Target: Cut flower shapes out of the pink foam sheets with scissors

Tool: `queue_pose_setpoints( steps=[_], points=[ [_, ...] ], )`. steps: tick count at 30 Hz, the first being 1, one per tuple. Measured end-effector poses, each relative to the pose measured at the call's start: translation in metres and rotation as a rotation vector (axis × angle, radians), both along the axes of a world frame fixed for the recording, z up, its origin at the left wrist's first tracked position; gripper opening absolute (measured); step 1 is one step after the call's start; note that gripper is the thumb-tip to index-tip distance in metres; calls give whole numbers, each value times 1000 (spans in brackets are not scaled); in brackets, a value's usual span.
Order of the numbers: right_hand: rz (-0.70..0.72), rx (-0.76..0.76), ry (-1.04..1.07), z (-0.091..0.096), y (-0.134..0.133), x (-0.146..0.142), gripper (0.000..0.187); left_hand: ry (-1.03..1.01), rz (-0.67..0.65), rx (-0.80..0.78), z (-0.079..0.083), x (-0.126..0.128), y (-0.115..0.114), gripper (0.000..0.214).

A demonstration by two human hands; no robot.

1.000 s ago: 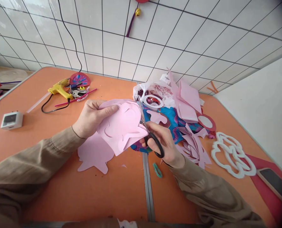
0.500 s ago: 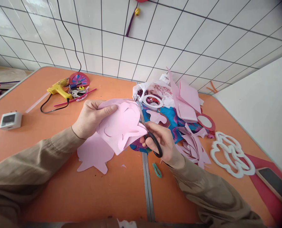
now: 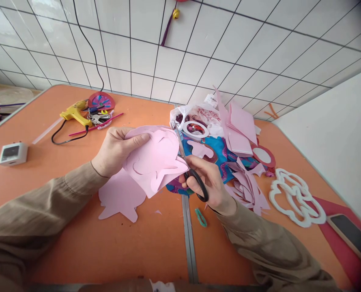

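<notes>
My left hand point(image 3: 115, 150) pinches a pink paper sheet point(image 3: 154, 160) with curved cuts in it, held above the orange table point(image 3: 77, 243). My right hand point(image 3: 209, 180) grips black-handled scissors point(image 3: 189, 168), whose blades run up along the sheet's right edge. A cut-out pink shape point(image 3: 119, 196) lies flat on the table under the held sheet.
A heap of pink scraps point(image 3: 247, 186), a blue patterned sheet and a plastic bag point(image 3: 198, 115) lies right of centre. A white foam cut-out point(image 3: 296, 198) and a phone point(image 3: 352, 233) sit at right. A yellow glue gun point(image 3: 75, 113), keys and a small white box point(image 3: 11, 153) are at left.
The scissors have shifted slightly up along the pink sheet's edge. Both hands stay almost where they were.
</notes>
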State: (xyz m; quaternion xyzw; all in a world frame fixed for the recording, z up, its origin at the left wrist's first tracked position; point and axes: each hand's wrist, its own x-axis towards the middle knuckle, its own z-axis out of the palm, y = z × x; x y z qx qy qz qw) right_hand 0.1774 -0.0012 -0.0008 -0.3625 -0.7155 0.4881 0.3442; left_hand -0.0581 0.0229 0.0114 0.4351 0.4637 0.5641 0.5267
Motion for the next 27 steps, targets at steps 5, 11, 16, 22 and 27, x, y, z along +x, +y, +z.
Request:
queue_pose_setpoints(
  steps=[5,11,16,22,27],
  points=[
    [4,-6,3,1,-1,-1,49,-8,20,5,-1,0,0,25],
    [-10,-3,1,1,-1,-2,53,-3,20,7,-1,-1,1,25],
    [-22,15,2,-1,-1,-1,52,-7,19,1,0,0,0,27],
    [-46,18,-10,-1,-2,-3,55,-17,14,3,1,1,-1,25],
    [-15,3,4,0,-1,-1,52,-8,32,22,-2,-1,0,24]
  ],
)
